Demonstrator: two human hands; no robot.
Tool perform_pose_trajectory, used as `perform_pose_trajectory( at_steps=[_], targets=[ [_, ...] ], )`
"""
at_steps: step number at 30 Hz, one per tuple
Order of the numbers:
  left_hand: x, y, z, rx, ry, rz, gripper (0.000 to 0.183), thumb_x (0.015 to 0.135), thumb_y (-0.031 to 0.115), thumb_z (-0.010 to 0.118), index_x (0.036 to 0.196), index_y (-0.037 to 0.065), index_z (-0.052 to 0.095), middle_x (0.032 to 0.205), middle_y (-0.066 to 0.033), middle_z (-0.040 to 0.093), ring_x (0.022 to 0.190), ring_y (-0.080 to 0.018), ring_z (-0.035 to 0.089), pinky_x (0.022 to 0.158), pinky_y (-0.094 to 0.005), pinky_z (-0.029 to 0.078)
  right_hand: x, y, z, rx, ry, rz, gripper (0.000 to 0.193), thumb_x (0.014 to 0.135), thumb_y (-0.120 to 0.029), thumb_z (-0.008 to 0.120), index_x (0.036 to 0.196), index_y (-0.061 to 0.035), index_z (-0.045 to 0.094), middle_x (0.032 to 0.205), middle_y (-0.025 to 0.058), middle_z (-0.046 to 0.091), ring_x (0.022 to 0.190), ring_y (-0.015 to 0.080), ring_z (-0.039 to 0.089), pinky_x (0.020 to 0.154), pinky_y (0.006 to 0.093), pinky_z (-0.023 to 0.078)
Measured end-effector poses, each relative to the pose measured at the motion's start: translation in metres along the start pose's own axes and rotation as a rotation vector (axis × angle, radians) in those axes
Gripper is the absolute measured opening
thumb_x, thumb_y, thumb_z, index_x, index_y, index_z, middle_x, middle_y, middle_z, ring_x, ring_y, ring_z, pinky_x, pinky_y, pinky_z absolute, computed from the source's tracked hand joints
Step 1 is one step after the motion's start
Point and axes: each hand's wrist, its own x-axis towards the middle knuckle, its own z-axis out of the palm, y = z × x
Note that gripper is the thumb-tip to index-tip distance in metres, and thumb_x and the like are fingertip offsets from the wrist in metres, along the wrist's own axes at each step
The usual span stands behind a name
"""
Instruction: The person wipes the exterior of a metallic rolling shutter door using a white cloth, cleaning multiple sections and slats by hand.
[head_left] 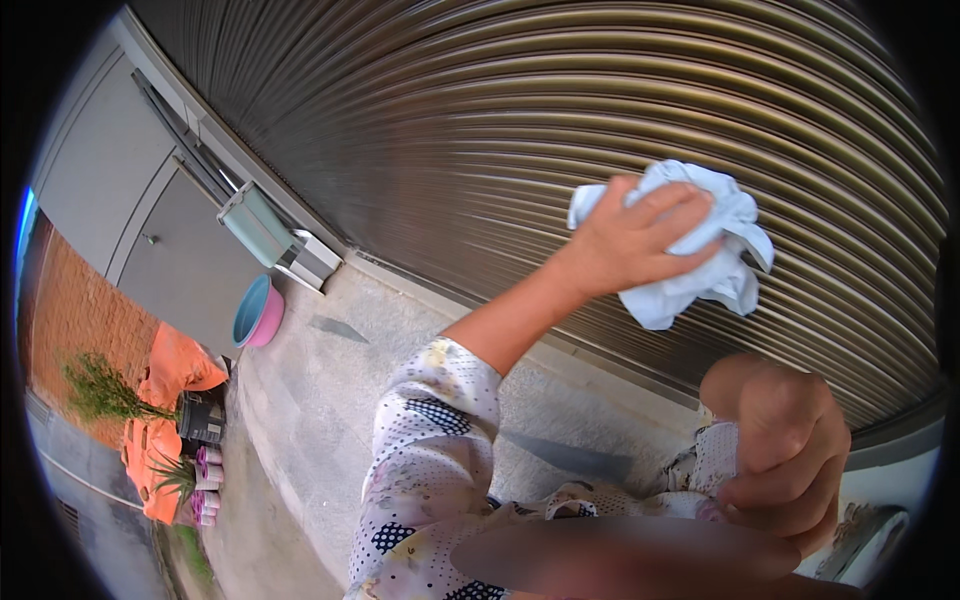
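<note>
Right hand, nearest, curls closed; contents, if any, cannot be told. Left hand, apart, grips a pale-blue cloth against the ribbed shutter. Judged step: wiping; next move calls for even pressure along ribs. Farther: pink basin.

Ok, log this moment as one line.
left hand: gripping pale blue cloth against ribbed shutter | right hand: curled, contents hidden | pink basin: on ground by grey door
</note>
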Motion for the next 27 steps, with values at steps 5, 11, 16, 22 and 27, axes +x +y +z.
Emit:
perform_pose_trajectory(
  at_steps=[5, 11, 16, 22, 27],
  targets=[
    [-0.082, -0.054, -0.034, 0.083, -0.063, -0.198, 0.039, 0.061, 0.014, 0.067, 0.100, 0.019, 0.063, 0.107, -0.0090, 0.058, 0.096, -0.0258, 0.057, 0.067, -0.0380, 0.043, -0.012, -0.011, 0.001, -0.192, -0.056, 0.208, 0.004, 0.081, -0.011, 0.063, 0.079, -0.0139, 0.061, 0.061, -0.0049, 0.059, 0.051, 0.0046, 0.055, 0.050, 0.0177, 0.032],
    [-0.148, -0.099, -0.083, 0.356, -0.150, -0.855, 0.059, 0.059, -0.001, 0.069, 0.116, 0.010, 0.056, 0.108, -0.0227, 0.053, 0.101, -0.0389, 0.051, 0.085, -0.0423, 0.043, -0.010, -0.007, -0.001, -0.179, -0.078, 0.341, 0.006, 0.075, -0.003, 0.065, 0.080, -0.0025, 0.063, 0.069, 0.0068, 0.060, 0.051, 0.0141, 0.055, 0.046, 0.0225, 0.038],
    [-0.124, -0.084, -0.073, 0.318, -0.193, -0.912, 0.064, 0.064, 0.001, 0.067, 0.125, 0.013, 0.050, 0.109, -0.0230, 0.051, 0.099, -0.0398, 0.049, 0.082, -0.0446, 0.044, -0.014, 0.000, 0.007, -0.252, -0.080, 0.347, 0.008, 0.075, -0.004, 0.065, 0.081, -0.0004, 0.063, 0.070, 0.0078, 0.060, 0.052, 0.0138, 0.055, 0.044, 0.0224, 0.038],
    [-0.067, -0.042, -0.049, 0.127, -0.148, -0.707, 0.057, 0.063, 0.008, 0.074, 0.118, 0.010, 0.057, 0.107, -0.0235, 0.054, 0.096, -0.0377, 0.051, 0.082, -0.0426, 0.043, -0.027, 0.012, 0.012, -0.271, -0.169, 0.411, 0.012, 0.084, -0.015, 0.064, 0.084, -0.0034, 0.061, 0.070, 0.0059, 0.062, 0.054, 0.0126, 0.057, 0.047, 0.0220, 0.040],
    [0.023, -0.015, -0.022, 0.085, -0.057, -0.095, 0.038, 0.067, 0.022, 0.064, 0.106, 0.021, 0.065, 0.105, -0.0084, 0.059, 0.095, -0.0219, 0.056, 0.077, -0.0387, 0.039, -0.024, 0.014, 0.017, -0.230, -0.332, 0.405, 0.010, 0.083, -0.012, 0.063, 0.083, -0.0019, 0.062, 0.074, 0.0045, 0.060, 0.057, 0.0118, 0.056, 0.049, 0.0230, 0.042]
  ],
)
